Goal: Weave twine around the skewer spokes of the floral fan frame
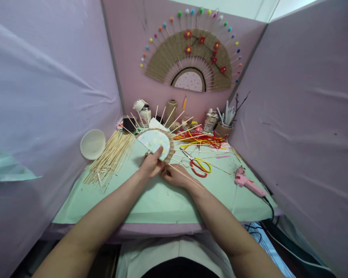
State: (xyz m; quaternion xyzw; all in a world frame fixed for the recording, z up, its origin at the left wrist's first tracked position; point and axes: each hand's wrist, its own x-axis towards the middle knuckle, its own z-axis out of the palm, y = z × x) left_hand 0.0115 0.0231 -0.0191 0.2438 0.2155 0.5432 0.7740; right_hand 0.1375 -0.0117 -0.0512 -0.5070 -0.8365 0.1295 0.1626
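A half-round fan base (153, 139) with pale flowered facing and a twine-wrapped rim is tilted above the table, thin wooden sticks fanning out from its curved edge. My left hand (153, 164) grips its lower right corner, thumb pressed on the flowered face, the other fingers behind. Close beside it, my right hand (176, 175) is closed with curled fingers at the rim's lower end, near the lowest stick (188, 177). Whatever those right fingers pinch is hidden. Red and yellow scissors (201, 166) lie just right of the hands, partly under the sticks.
Loose wooden sticks (110, 158) are heaped at left by a white scalloped dish (92, 144). A pink glue gun (248, 183) with its cord lies at right. Red and yellow pipe cleaners (203, 138), a twine cone (171, 110) and a glue bottle (210, 120) stand behind. A decorated fan (168, 58) hangs above.
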